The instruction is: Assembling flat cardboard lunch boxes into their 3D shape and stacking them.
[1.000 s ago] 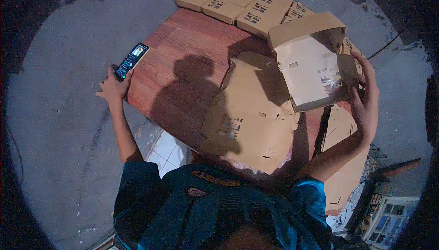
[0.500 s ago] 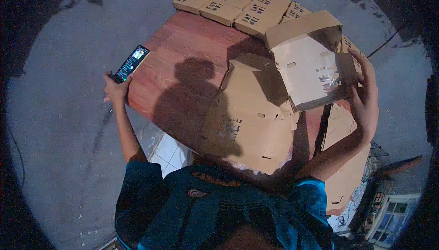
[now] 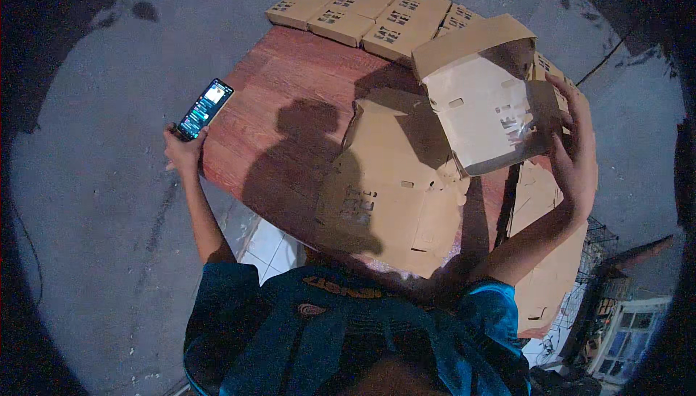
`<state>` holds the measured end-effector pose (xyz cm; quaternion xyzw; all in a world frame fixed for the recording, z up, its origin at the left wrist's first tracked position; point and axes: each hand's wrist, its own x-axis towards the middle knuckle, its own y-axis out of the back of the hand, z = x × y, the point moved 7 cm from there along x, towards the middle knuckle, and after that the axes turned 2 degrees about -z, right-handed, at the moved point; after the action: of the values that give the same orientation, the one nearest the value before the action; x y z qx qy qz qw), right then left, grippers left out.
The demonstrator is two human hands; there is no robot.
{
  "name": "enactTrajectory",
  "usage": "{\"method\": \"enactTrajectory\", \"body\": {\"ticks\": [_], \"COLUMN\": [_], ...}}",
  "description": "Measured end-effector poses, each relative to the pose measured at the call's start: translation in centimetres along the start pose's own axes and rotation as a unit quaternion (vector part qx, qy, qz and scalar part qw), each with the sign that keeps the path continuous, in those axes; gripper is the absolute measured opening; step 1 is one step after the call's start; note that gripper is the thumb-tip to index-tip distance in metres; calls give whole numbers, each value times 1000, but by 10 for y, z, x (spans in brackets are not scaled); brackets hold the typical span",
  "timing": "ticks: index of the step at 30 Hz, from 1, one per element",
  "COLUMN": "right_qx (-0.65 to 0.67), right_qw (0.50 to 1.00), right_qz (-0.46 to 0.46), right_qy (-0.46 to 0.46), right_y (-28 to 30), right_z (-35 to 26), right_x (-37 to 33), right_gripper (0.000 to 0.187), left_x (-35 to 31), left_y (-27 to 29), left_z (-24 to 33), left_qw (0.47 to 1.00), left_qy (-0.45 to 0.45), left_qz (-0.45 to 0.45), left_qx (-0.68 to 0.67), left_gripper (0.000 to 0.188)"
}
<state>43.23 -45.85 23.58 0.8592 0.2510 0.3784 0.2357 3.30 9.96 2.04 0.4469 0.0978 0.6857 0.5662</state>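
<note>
My left hand [image 3: 187, 151] grips a lit smartphone [image 3: 206, 109] by its lower end, beyond the table's left edge. My right hand [image 3: 578, 142] is closed on the right side wall of a partly folded cardboard box [image 3: 475, 124]. Its pale inside faces up, its walls stand raised, and printed lettering shows in it. Beneath and to the left of that box, a brown cardboard blank [image 3: 399, 197] lies opened out on the table. The fingertips of my right hand are partly hidden by the box wall.
Several folded cardboard boxes [image 3: 406, 23] stand in rows along the far edge of the reddish wooden table [image 3: 250, 99]. More flat cardboard [image 3: 544, 251] lies at the right, under my forearm. A wire rack [image 3: 600, 244] and a window-like frame [image 3: 631, 342] appear at lower right.
The phone has tilted a little, so its screen shows more fully. My right hand still holds the box, with little movement. The whole view has shifted slightly.
</note>
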Motion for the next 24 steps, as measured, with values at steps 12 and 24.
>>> {"method": "enactTrajectory", "body": {"ticks": [12, 24], "right_qx": [33, -4], "right_qw": [998, 998], "right_qz": [-1, -3], "right_qy": [-47, -59], "right_y": [3, 4], "right_z": [4, 6], "right_x": [-4, -4], "right_gripper": [67, 67], "left_x": [4, -6], "left_y": [-5, 6], "left_z": [-8, 11], "left_qw": [998, 999], "left_qy": [-52, -38], "left_qz": [19, 27], "left_qx": [-31, -11], "left_gripper": [89, 86]}}
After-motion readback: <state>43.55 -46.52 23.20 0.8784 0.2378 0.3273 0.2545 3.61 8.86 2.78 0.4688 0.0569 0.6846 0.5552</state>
